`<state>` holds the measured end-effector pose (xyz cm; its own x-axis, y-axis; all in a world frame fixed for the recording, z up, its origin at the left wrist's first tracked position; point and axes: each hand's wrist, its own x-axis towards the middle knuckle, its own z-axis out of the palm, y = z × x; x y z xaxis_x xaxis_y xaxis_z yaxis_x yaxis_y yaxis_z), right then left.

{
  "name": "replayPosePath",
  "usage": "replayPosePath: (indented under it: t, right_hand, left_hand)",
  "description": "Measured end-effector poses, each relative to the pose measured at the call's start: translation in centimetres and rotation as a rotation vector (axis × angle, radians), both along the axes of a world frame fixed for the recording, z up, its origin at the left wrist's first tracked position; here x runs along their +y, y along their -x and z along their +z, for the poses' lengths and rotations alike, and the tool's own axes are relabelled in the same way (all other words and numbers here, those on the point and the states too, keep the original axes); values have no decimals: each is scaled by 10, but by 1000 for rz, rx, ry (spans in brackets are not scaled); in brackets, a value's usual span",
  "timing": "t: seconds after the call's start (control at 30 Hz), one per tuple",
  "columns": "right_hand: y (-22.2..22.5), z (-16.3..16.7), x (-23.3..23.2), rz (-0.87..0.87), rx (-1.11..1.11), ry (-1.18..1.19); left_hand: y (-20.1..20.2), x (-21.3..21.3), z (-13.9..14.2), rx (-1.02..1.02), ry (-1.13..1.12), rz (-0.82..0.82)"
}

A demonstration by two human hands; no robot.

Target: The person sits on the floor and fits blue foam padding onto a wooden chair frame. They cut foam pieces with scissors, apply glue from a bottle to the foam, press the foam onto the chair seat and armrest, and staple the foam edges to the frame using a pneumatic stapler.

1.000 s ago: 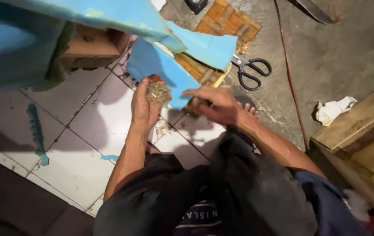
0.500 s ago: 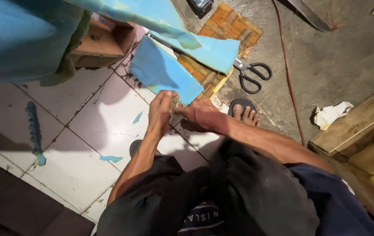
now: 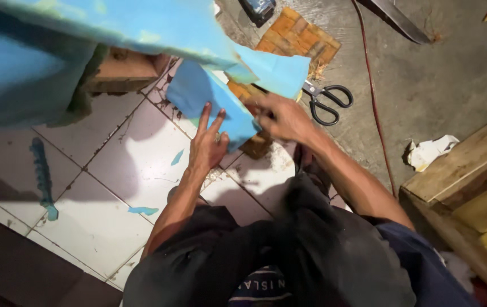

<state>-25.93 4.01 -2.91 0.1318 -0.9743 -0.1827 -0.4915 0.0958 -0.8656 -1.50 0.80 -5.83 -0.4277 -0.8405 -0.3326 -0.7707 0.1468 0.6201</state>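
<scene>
Nearest, left hand (image 3: 208,145) flat, fingers spread open, pressing the blue sheet (image 3: 206,96) down over the white floor tiles (image 3: 135,165). Just beyond, right hand (image 3: 282,118) pinching the sheet's edge, fingers closed on it. Looks light, floppy, easily torn; best held near the edge. Farther off, black-handled scissors (image 3: 329,102) on concrete.

Blue sheet (image 3: 212,99) being pressed flat by left hand (image 3: 206,145), edge being pinched by right hand (image 3: 283,116); scissors (image 3: 326,102) lying beside.
</scene>
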Motion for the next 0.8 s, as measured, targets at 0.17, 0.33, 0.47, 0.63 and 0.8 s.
replayPosePath:
  t: [0.17, 0.33, 0.47, 0.63, 0.8]
  right_hand:
    - [-13, -49, -59, -18, 102, -132]
    - [-27, -56, -72, 67, 233, -182]
    - [-22, -53, -66, 41, 227, -169]
    - [-34, -58, -66, -26, 226, 58]
    - [-28, -54, -55, 97, 383, -290]
  left_hand:
    - [-3, 0, -8, 91, 4, -13]
    - [-8, 2, -14, 128, 153, -86]
    - [-8, 2, -14, 109, -14, -8]
    - [-6, -1, -10, 102, 29, -38]
    - [-7, 1, -9, 118, -34, -4]
